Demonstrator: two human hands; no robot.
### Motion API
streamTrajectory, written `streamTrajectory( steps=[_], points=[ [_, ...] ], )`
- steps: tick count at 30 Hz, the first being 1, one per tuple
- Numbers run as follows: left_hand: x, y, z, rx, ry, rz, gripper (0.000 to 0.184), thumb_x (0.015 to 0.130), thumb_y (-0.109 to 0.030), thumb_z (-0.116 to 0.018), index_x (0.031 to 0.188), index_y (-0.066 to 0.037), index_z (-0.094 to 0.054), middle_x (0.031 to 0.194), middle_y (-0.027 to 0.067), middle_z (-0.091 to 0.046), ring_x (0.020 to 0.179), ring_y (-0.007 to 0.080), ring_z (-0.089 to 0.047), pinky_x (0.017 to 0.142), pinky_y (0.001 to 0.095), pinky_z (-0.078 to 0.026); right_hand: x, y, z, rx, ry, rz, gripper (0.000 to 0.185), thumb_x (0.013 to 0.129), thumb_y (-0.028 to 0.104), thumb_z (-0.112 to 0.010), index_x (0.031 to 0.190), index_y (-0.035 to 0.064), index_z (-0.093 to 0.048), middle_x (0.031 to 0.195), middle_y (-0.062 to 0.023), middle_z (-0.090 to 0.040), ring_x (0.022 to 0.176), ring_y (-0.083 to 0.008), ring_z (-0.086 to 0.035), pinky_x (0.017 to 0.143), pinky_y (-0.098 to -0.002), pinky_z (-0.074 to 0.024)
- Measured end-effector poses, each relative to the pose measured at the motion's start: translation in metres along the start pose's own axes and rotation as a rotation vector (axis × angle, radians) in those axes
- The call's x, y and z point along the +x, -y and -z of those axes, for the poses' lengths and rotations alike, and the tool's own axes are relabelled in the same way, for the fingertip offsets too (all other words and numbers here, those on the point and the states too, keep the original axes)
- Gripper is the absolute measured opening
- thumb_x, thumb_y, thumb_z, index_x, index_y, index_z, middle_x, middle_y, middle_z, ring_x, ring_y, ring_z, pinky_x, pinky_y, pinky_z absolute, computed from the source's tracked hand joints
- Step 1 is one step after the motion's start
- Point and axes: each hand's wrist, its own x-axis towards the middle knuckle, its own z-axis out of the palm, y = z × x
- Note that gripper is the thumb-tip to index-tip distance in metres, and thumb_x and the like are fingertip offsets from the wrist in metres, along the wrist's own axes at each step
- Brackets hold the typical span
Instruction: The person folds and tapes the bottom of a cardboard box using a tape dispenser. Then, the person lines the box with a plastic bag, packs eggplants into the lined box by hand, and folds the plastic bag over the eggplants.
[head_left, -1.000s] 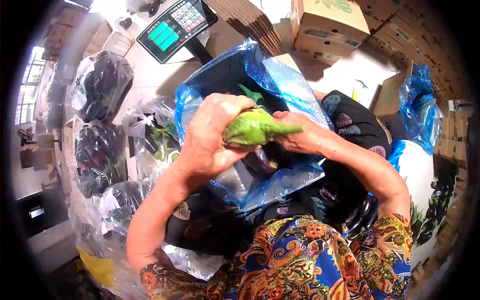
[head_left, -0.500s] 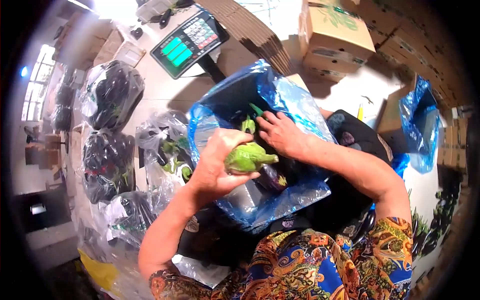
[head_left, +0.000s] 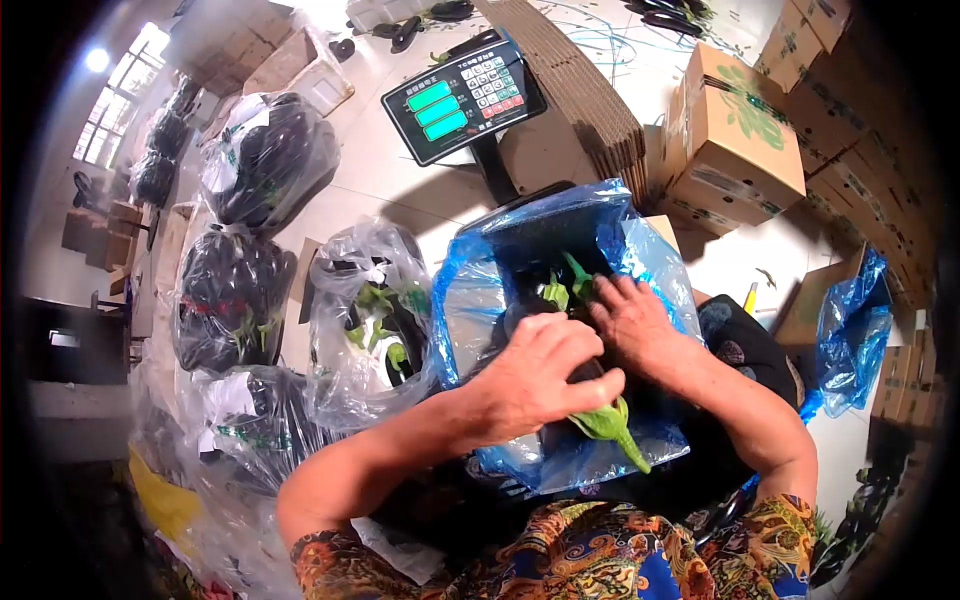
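Observation:
My left hand point(head_left: 550, 365) is closed around a dark eggplant whose green cap and stem point(head_left: 605, 424) point down to the right. It is over the box lined with a blue plastic bag point(head_left: 465, 300). Inside that liner, my right hand point(head_left: 640, 322) has its fingers bent and pressed on a dark eggplant with a green stem point(head_left: 577, 275); its fingertips are partly hidden. Beside it, another green eggplant cap point(head_left: 554, 292) shows between my hands. The eggplant bodies below are mostly covered by my hands and shadow.
A scale display point(head_left: 465, 95) stands behind the lined box. Clear bags of eggplants point(head_left: 265, 165) line the left side, one of them open point(head_left: 370, 310). Flattened cardboard point(head_left: 575, 85) and a closed carton point(head_left: 735, 140) are behind. Another blue liner point(head_left: 855, 335) lies right.
My left hand has turned over and moved toward the near right side of the box, swinging the eggplant's stem downward. My right hand stays on the eggplants in the box. The view has shifted.

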Motion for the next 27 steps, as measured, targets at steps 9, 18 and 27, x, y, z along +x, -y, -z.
streamTrajectory(
  steps=[9,18,27],
  points=[
    [0.013,0.013,-0.057,0.282,0.326,-0.029,0.051,0.082,-0.02,-0.06,0.131,-0.022,-0.048,0.131,0.0109,-0.047,0.131,0.0315,-0.037,0.107,0.0511,-0.027,0.011,-0.019,0.064,0.172,0.001,-0.237,0.029,0.083,0.013,-0.061,0.11,0.0014,-0.06,0.095,-0.0157,-0.062,0.091,-0.035,-0.06,0.074,-0.0458,-0.0499],
    [0.015,0.011,-0.057,0.158,0.32,0.067,0.048,0.078,-0.016,-0.063,0.123,-0.011,-0.051,0.133,0.0154,-0.044,0.131,0.036,-0.036,0.101,0.0513,-0.033,0.001,-0.014,0.067,0.219,0.013,-0.26,0.026,0.084,0.015,-0.063,0.106,0.0018,-0.06,0.092,-0.0155,-0.062,0.085,-0.036,-0.061,0.07,-0.0463,-0.0507],
    [0.017,-0.016,-0.033,-0.023,0.309,0.011,0.049,0.079,-0.015,-0.058,0.125,-0.001,-0.05,0.122,0.02,-0.05,0.121,0.0392,-0.044,0.098,0.0514,-0.036,0.008,-0.003,0.096,0.241,-0.028,-0.29,0.03,0.084,0.015,-0.064,0.111,0.0021,-0.059,0.087,-0.0152,-0.061,0.08,-0.0354,-0.061,0.065,-0.0463,-0.0487]
  ],
)
